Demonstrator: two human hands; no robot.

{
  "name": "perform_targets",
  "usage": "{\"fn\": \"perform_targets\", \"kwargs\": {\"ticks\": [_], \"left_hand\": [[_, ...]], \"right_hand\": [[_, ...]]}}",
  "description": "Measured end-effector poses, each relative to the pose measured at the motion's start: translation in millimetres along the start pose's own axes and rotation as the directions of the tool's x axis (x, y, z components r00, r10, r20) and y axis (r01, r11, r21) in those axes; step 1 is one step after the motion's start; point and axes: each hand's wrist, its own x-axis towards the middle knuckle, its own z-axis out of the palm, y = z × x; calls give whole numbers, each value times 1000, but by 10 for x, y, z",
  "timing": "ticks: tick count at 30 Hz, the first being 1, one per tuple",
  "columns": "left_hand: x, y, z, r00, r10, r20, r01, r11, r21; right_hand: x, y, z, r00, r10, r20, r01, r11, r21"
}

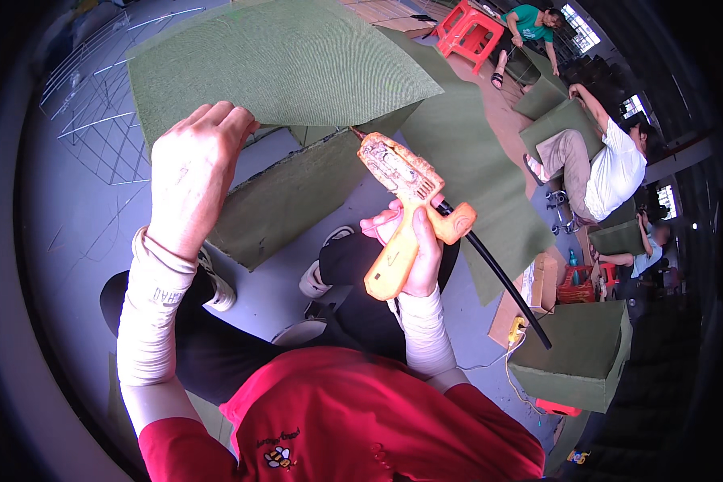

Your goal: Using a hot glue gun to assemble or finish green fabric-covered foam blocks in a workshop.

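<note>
Glue gun (402, 201) beside green-covered box (289, 201)

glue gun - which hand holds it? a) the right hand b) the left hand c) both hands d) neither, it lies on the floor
a: the right hand grips the orange glue gun by its handle, while the left hand lifts the edge of the green fabric sheet.
</note>
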Motion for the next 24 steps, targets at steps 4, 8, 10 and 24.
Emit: {"fn": "perform_targets", "kwargs": {"ticks": [4,8,10,24], "left_hand": [[-28,35,5,1000,-3,6,3,1000,-10],[-22,45,5,1000,-4,4,4,1000,-4],[-22,43,-2,1000,4,1,-4,1000,-16],[-66,35,16,1000,6,-19,-6,1000,-29]], "right_hand": [[-29,-41,-30,999,5,32,-7,998,65],[-45,-63,-5,999,1,32,-3,999,54],[-42,-60,0,1000,0,30,-2,999,52],[-52,-47,21,999,-24,-38,26,999,37]]}}
